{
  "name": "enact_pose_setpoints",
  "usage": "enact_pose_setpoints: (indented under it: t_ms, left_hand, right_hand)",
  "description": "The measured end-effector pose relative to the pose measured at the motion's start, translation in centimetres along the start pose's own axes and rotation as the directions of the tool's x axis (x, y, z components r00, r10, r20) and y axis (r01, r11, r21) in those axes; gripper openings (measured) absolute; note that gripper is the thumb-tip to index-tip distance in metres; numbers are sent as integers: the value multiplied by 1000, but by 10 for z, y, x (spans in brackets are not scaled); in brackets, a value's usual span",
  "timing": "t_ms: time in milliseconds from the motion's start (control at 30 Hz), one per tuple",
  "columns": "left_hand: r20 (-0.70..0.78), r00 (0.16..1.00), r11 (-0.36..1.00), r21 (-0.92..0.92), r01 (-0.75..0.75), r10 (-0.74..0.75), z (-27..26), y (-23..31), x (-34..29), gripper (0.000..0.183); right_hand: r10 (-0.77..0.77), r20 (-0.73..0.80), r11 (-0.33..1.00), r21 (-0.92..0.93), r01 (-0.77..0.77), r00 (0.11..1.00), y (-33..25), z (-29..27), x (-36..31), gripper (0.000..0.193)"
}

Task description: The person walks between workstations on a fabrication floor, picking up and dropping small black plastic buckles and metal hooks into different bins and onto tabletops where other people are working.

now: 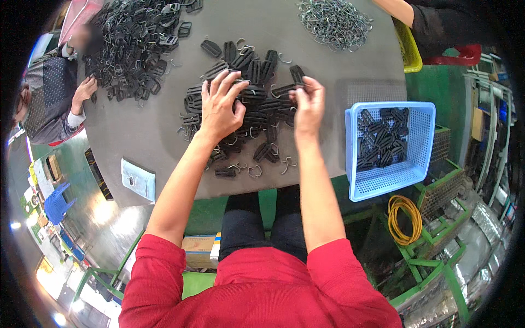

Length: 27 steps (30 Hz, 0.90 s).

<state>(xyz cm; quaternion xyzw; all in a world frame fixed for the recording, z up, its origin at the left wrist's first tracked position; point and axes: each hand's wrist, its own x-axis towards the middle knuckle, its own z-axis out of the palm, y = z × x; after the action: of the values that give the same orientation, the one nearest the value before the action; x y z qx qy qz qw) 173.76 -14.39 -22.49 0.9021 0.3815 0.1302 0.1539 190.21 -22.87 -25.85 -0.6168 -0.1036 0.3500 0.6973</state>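
Note:
A pile of black slotted plastic buckles lies on the grey table before me, with bent metal wire hooks among and around them. My left hand rests over the left side of this pile, fingers spread and bent, palm down; what lies beneath the palm is hidden. At the pile's right side, my right hand has its thumb and fingers drawn together, slightly blurred. A single black buckle sticks out at those fingertips, tilted up, seemingly pinched there.
A blue basket at the right edge holds several black buckles. Far left is a large heap of black buckles, with a co-worker's hand beside it. Metal hooks are heaped far right, near another person's arm. A pale-blue packet lies front left.

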Motion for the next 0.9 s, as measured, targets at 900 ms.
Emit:
enact_pose_setpoints:
  t_ms: [900]
  left_hand:
    - [462,862,-13,-882,470,-210,-35,-91,88,36]
  right_hand:
    - [354,394,935,-151,-320,848,-40,-16,47,16]
